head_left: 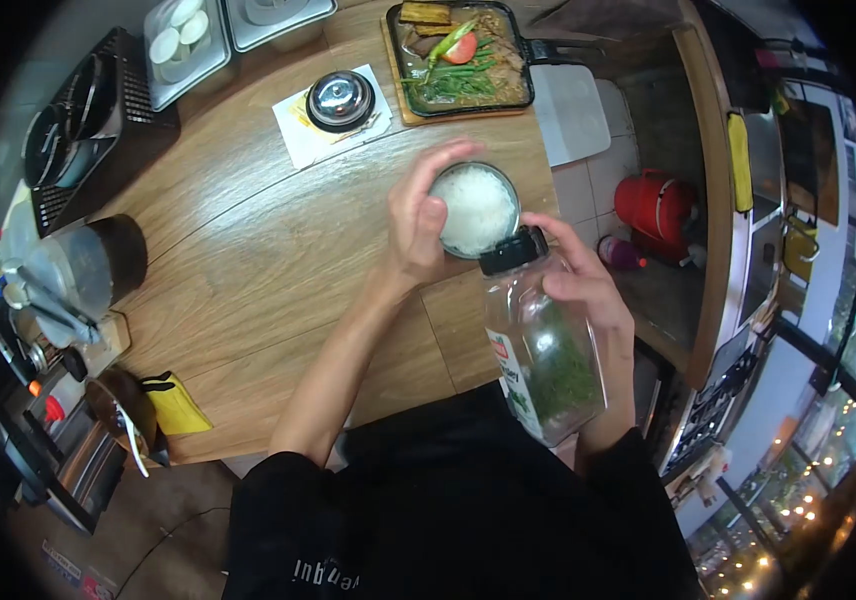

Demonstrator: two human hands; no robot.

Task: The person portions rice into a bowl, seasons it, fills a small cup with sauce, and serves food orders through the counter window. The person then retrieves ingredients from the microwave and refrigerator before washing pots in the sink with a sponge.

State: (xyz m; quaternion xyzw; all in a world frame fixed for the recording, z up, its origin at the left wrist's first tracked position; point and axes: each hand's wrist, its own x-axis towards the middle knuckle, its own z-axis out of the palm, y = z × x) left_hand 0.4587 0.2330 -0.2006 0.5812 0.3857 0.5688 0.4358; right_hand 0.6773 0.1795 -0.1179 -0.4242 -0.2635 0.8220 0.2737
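Observation:
A round bowl of white rice [478,208] is in front of me at the middle of the counter. My left hand [418,215] curves around its left side, with fingers at the far rim and the thumb at the near left. In my right hand [593,290] is a clear spice jar [548,365] with a black cap, its cap end tilted toward the bowl's lower right edge. Green dried herb lies toward the jar's base, and part of a label shows. Whether the cap is open cannot be made out.
Beyond the bowl, a black sizzling plate [463,60] with meat and vegetables rests on a wooden board. A silver call bell [340,100] stands on papers. A black basket [133,105], a plastic pitcher [88,265] and a yellow cloth [180,405] line the left side.

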